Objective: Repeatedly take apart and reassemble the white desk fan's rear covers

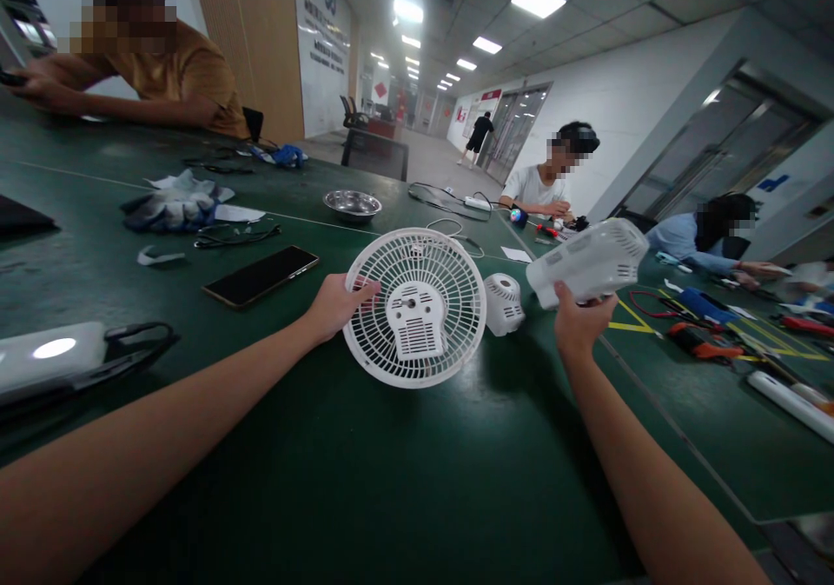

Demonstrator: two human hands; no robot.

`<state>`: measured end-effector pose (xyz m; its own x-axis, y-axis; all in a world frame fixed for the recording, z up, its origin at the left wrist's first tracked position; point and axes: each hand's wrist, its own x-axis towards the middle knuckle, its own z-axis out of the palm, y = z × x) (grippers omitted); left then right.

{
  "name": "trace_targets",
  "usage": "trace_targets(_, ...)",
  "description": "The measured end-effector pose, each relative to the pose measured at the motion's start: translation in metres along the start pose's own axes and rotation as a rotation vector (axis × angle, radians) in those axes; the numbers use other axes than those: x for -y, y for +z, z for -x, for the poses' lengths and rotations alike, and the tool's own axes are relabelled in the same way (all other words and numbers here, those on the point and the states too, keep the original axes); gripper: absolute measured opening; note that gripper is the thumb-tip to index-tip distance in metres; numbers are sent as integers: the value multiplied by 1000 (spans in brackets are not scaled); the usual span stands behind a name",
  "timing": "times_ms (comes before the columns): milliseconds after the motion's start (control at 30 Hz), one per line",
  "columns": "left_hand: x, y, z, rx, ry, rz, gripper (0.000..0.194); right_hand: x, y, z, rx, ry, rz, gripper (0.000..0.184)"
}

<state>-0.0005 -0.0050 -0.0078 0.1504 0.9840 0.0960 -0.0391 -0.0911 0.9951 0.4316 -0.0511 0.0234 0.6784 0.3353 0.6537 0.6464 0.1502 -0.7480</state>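
Observation:
My left hand [335, 305] grips the left rim of a round white fan grille [415, 307], which stands tilted on the green table [391, 481]. The grille has a vented centre plate facing me. My right hand [579, 320] is raised above the table, closed round a white vented fan housing [590, 261] held from below. A small white cylindrical vented part [504, 303] stands on the table between the grille and my right hand.
A black phone [261, 275] lies left of the grille; a metal bowl [353, 204] sits behind it. Gloves and cables [179, 207] lie far left, a white power bank [49, 355] near left. Other people work at the table; tools [704, 342] lie right.

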Motion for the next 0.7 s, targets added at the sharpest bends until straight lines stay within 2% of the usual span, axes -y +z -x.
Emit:
trace_targets(133,-2,1,1,3,5,0,18,23,7,15,102,-67,-78,77)
trace_targets(333,-6,2,3,-4,-15,0,17,38,18,49,342,-3,132,79)
trace_targets(500,-5,2,3,-14,18,-25,17,30,16,43,299,-10,156,80)
trace_targets(700,-4,2,2,12,13,-30,19,-12,-3,3,143,40,139,86)
